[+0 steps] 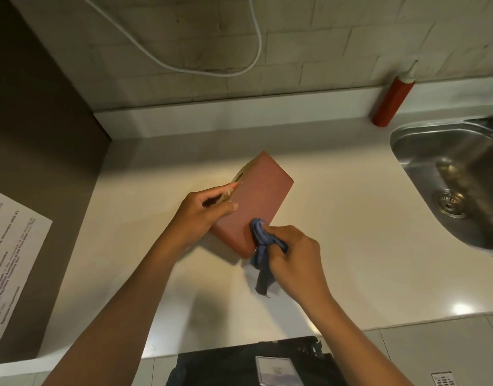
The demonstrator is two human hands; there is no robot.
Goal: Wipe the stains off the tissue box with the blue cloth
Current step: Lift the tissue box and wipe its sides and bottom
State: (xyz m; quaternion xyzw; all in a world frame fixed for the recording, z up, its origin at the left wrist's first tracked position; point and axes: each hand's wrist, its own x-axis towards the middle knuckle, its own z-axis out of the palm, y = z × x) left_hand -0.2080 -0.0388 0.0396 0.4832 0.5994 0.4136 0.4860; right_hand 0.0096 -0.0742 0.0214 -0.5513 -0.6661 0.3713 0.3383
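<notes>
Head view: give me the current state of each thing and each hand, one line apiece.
Tissue box: lying at an angle on the counter, held steady.
Blue cloth: bunched, pressed on the box's near end, tail hanging.
Left hand: grips the box's left edge.
Right hand: grips the cloth.
Red bottle: upright by the wall, cap on.
Sink: no water running.

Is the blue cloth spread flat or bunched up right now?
Bunched: the right hand grips the blue cloth wadded against the tissue box, one tail dangling.
</notes>
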